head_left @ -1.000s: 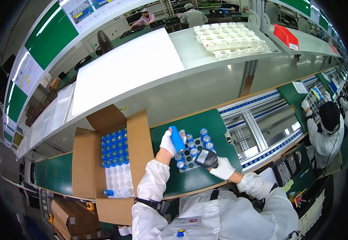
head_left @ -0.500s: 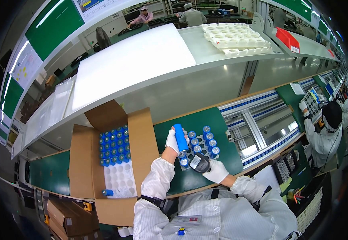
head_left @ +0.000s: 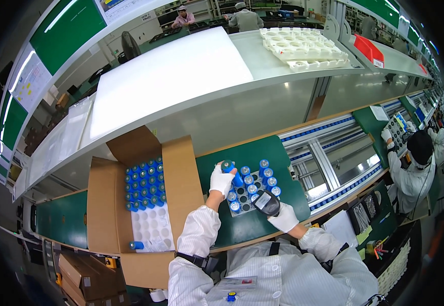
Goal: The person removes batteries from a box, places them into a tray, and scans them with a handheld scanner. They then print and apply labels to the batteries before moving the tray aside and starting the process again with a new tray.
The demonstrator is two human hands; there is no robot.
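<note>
My left hand [head_left: 222, 182], in a white glove, is closed around a blue cylindrical battery cell [head_left: 237, 177]. The cell leans over the left side of a pale holder [head_left: 256, 178] with round holes. Whether its lower end touches the holder cannot be made out. Several other blue cells [head_left: 268, 173] stand upright in the holder, along its left, middle and right. In my gloved right hand [head_left: 285, 218] is a black handheld scanner [head_left: 268, 203] with a small screen, held at the holder's near right edge.
An open cardboard box [head_left: 183, 188] on the left holds rows of blue cells in a white tray [head_left: 151, 224], one cell lying flat. The holder rests on a green mat [head_left: 222, 229]. Rightward runs a roller conveyor [head_left: 329, 168], with a co-worker [head_left: 411, 173] beyond. A shelf [head_left: 171, 81] spans above.
The cell in my left hand has turned from showing its side to a steeper tilt, its end now facing up. My right hand has drawn the scanner slightly right, away from the cell.
</note>
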